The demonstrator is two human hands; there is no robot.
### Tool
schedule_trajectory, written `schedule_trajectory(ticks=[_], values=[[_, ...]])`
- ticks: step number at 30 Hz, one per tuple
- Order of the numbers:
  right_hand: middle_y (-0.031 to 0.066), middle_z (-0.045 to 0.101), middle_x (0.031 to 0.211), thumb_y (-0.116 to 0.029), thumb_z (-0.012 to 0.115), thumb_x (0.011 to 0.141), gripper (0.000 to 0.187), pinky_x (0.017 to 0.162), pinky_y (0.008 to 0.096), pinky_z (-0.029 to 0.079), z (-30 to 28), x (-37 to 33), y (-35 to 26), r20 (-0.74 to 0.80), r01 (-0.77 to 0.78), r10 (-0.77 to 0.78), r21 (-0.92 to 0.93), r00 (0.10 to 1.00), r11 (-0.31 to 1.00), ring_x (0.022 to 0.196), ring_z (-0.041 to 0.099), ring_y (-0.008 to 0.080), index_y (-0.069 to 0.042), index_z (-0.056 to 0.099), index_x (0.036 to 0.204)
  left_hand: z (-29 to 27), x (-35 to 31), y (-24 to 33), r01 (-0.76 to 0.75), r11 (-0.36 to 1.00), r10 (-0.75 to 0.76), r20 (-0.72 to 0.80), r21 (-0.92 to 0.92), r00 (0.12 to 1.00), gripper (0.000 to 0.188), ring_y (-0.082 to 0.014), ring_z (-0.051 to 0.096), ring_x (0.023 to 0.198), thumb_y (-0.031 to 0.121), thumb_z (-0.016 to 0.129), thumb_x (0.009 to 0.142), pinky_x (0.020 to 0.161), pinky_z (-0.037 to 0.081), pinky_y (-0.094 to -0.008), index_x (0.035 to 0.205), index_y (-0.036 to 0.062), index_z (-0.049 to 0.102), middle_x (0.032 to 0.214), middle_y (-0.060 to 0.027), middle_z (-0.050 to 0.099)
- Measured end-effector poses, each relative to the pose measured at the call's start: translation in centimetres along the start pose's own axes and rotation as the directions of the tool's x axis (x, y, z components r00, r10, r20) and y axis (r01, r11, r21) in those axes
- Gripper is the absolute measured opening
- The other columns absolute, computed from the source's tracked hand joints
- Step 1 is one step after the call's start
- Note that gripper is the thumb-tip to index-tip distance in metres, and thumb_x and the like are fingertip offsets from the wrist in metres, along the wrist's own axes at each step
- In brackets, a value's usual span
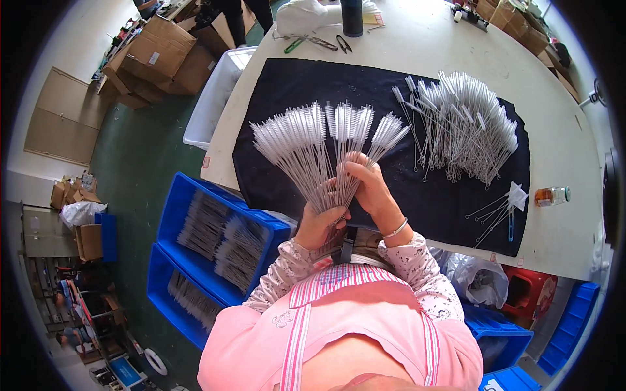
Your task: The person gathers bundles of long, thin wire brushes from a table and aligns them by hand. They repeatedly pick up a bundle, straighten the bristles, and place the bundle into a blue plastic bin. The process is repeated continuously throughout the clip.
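A fanned bundle of thin wire brushes [293, 140] with white bristle heads stands up between my hands. My left hand [319, 225] is closed around the lower wire ends. My right hand [368, 186] is closed on the stems at the right side of the bundle, its thumb and fingers among the wires. The bristle heads spread into about three groups, pointing away from me. To the right, on the dark cloth [385, 81], lies a large pile of similar brushes [469, 124] with looped wire ends. My fingertips are partly hidden by the wires.
Several loose brushes [492, 215] and a blue-handled tool [510, 225] lie at the cloth's right, beside a small glass bottle [552, 196]. Snips [343, 43] and a dark cylinder [352, 18] are at the back. Blue bins [171, 225] of brushes stand left; a red stool [538, 293] stands right.
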State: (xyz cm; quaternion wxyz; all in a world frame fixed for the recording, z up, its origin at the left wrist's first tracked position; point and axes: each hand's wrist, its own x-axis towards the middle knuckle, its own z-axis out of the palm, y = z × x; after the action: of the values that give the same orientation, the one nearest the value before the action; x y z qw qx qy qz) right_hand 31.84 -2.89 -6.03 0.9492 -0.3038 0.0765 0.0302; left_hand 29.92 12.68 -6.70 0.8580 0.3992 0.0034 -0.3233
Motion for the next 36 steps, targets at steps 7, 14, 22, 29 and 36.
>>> schedule_trajectory(ticks=[7,14,22,29,36], values=[[0.0055,0.064,0.083,-0.005,0.071,0.077,0.024,0.068,0.0285,0.053,0.9,-0.4,-0.5,-0.023,-0.065,0.061,-0.212,0.998,0.975,0.072,0.062,0.0140,0.003,0.063,0.098,-1.2,0.0,-1.4,0.012,0.995,-0.014,0.017,0.102,1.000,0.058,-0.0143,0.058,0.073,0.003,0.065,0.082,0.052,0.043,-0.0223,0.133,0.0056,0.037,0.099,-0.0073,0.057],[0.0049,0.060,0.085,-0.008,0.063,0.081,0.013,0.072,0.0297,0.051,0.1,-0.4,-0.1,0.076,0.029,-0.031,0.020,0.997,0.999,0.078,0.059,0.0146,-0.002,0.064,0.092,-0.2,-0.4,-1.6,-0.126,0.992,0.125,0.062,0.017,0.990,0.055,-0.0134,0.058,0.072,0.012,0.065,0.085,0.051,0.044,-0.0225,0.131,0.0062,0.035,0.098,-0.0083,0.057],[0.0029,0.055,0.077,-0.021,0.064,0.083,0.026,0.066,0.0274,0.045,-1.2,-0.3,0.2,0.208,-0.028,0.011,0.078,0.978,0.997,0.072,0.052,0.0131,-0.002,0.061,0.100,-0.6,-0.2,-2.0,-0.190,0.976,0.181,0.084,0.110,0.980,0.057,-0.0137,0.058,0.071,0.015,0.062,0.088,0.051,0.045,-0.0230,0.134,0.0078,0.029,0.103,-0.0093,0.055],[0.0012,0.055,0.075,-0.025,0.066,0.083,0.030,0.063,0.0288,0.049,-1.7,-0.4,0.3,0.232,0.058,-0.063,0.025,0.971,0.998,0.068,0.055,0.0127,-0.003,0.058,0.102,-0.8,0.0,-2.2,-0.232,0.955,0.223,0.072,0.183,0.972,0.054,-0.0131,0.059,0.070,0.006,0.065,0.085,0.048,0.044,-0.0211,0.122,0.0138,0.027,0.104,-0.0091,0.051],[0.0007,0.054,0.085,-0.025,0.065,0.083,0.026,0.071,0.0289,0.047,-0.7,-0.9,0.0,0.079,0.028,-0.031,0.043,0.996,0.999,0.069,0.049,0.0127,-0.006,0.057,0.099,-0.9,0.1,-2.4,-0.203,0.938,0.207,0.015,0.280,0.978,0.047,-0.0109,0.058,0.066,0.006,0.066,0.085,0.046,0.042,-0.0193,0.115,0.0130,0.030,0.094,-0.0074,0.055]])
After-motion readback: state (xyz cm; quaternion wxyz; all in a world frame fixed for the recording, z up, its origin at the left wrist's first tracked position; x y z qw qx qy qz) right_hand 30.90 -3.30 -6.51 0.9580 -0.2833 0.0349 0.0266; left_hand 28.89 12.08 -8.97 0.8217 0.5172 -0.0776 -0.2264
